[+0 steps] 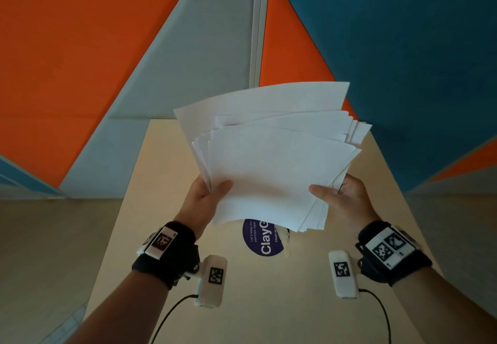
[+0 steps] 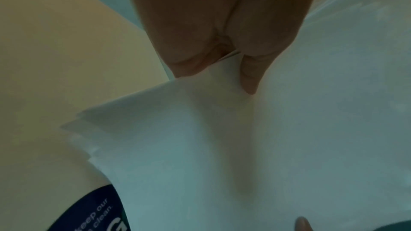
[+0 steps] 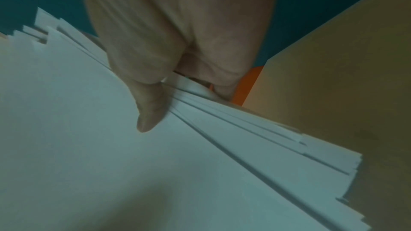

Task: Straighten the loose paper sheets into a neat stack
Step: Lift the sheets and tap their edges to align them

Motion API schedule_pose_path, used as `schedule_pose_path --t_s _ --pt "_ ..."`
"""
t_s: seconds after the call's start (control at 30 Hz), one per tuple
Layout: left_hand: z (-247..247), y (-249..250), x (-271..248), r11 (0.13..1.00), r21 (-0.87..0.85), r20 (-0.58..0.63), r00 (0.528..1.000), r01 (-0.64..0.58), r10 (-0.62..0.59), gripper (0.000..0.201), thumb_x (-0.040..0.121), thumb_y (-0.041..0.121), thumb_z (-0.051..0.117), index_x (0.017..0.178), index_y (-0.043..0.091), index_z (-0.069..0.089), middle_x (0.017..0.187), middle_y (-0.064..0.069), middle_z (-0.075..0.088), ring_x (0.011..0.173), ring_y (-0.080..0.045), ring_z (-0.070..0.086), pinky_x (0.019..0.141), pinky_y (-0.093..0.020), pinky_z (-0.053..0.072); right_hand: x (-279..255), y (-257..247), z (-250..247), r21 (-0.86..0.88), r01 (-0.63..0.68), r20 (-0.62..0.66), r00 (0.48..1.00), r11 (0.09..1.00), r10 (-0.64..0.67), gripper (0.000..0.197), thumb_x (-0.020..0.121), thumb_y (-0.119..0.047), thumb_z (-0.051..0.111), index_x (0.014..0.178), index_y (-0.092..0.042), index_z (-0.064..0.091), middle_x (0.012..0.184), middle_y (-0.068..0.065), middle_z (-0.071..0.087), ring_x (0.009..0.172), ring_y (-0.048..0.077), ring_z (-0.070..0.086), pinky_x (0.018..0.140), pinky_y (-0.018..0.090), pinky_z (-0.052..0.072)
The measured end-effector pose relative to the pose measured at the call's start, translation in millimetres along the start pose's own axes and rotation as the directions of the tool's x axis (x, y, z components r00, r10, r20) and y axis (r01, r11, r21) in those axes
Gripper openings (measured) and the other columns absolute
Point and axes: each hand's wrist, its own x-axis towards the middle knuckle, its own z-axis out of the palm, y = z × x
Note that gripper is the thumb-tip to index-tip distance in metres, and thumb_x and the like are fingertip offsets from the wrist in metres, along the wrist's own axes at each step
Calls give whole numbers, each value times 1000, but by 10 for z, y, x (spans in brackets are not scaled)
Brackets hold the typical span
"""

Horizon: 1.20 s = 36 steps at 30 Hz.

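A bundle of white paper sheets (image 1: 271,161) is held up above the beige table (image 1: 161,209), its edges fanned out and uneven. My left hand (image 1: 208,191) grips the bundle's left edge, thumb on top. My right hand (image 1: 340,196) grips the right edge the same way, thumb lying across the top sheet. In the left wrist view the thumb (image 2: 249,76) presses the sheets (image 2: 244,147) from above. In the right wrist view the staggered sheet edges (image 3: 278,147) spread out below my thumb (image 3: 149,117). The fingers under the paper are hidden.
A round purple sticker (image 1: 265,241) with white lettering lies on the table under the bundle. Behind the table stand wall panels in orange (image 1: 67,61), pale grey and blue (image 1: 403,48). Pale floor lies to either side of the table.
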Motion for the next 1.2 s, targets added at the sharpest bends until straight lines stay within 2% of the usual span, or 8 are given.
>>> schedule_pose_path --t_s 0.13,0.3,0.47,0.7,0.87,0.97,1.1,1.2 --pt "-13 -27 -44 1000 7 15 1000 25 -25 27 92 -2 54 117 4 62 100 4 76 95 -13 71 80 -26 56 -56 62 1 4 -1 8 1000 1000 1 20 80 -1 74 100 -1 71 98 8 76 87 11 73 74 18 56" --pt "-10 -39 -55 997 44 -3 998 68 -68 31 83 -3 67 112 9 65 101 1 77 94 -17 72 81 -30 57 -114 94 54 -7 -31 29 999 999 31 14 80 -4 75 92 -12 74 87 -5 78 84 5 73 77 19 54" --pt "114 31 -44 996 40 23 996 82 -83 33 78 -2 73 110 7 68 107 -9 75 97 -25 72 87 -38 56 -183 85 168 29 -29 35 999 999 28 33 71 3 81 99 -12 71 88 -5 78 84 5 73 71 15 55" --pt "110 50 -114 999 5 -30 998 52 -52 30 74 -2 77 97 16 72 96 0 78 89 -18 74 81 -33 58 -319 63 152 94 -12 23 1000 995 10 30 73 8 77 99 -5 71 92 2 77 83 10 74 68 17 56" --pt "166 106 -158 999 29 -39 999 19 -18 23 76 1 76 89 20 76 96 -2 78 92 -21 74 85 -38 58 -358 49 191 91 -42 3 999 995 42 26 73 3 80 90 -15 72 80 -9 77 76 1 73 64 10 53" --pt "143 158 -202 999 45 -8 1000 -5 5 27 76 0 76 91 22 73 93 4 79 88 -15 75 79 -30 59 -398 -10 137 110 -33 23 999 993 31 26 74 3 79 92 -14 71 82 -8 78 78 3 73 64 11 54" --pt "107 171 -240 993 114 -21 999 -42 45 36 74 0 78 100 23 69 96 6 78 92 -14 74 78 -28 59 -462 12 112 66 -81 54 995 994 78 30 70 -2 83 99 -5 73 94 3 79 88 14 75 78 26 60" --pt "134 159 -225 991 128 -28 999 -40 44 34 74 1 78 100 22 70 97 5 78 92 -16 74 80 -31 59 -470 65 141 100 -72 25 997 992 70 36 69 2 83 103 -7 72 96 2 78 89 13 74 72 20 58"
